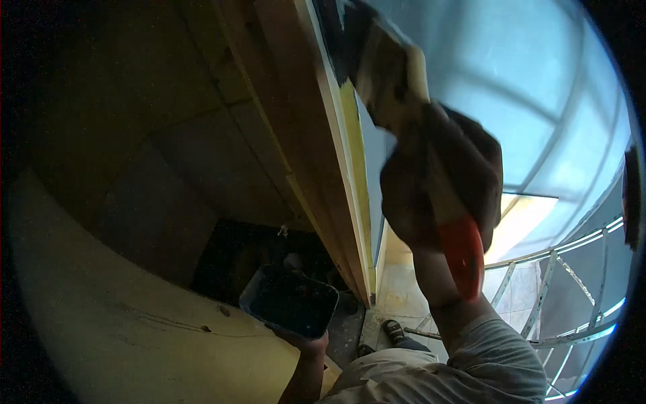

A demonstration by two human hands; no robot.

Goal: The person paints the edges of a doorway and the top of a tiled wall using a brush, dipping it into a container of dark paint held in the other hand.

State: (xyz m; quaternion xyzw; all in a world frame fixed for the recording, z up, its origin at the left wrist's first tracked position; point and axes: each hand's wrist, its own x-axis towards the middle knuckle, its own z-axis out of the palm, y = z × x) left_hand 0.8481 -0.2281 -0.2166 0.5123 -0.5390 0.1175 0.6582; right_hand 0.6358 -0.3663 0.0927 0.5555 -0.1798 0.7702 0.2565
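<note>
Raised high in the picture, my right hand point(444, 175) is closed round a wide paintbrush point(462, 256) with a red-ended handle. The brush head, dark and blurred, points up and left. It reaches a dark painted patch point(330, 40) on the edge of an upright frame; whether the bristles touch it I cannot tell. Below that patch runs a yellow strip point(356, 155). Low down, my left hand point(311, 342) supports a rectangular tub point(288, 299) from beneath. The tub's inside looks dark, and what fills it is hard to make out.
A brown wooden frame point(303, 121) stands between the dim room on the left and the bright side. At right are a curved metal railing point(552, 262) and a pale blue surface point(511, 74). A cream wall point(141, 289) lies at lower left. Below, sandalled feet point(393, 330) stand on tiles.
</note>
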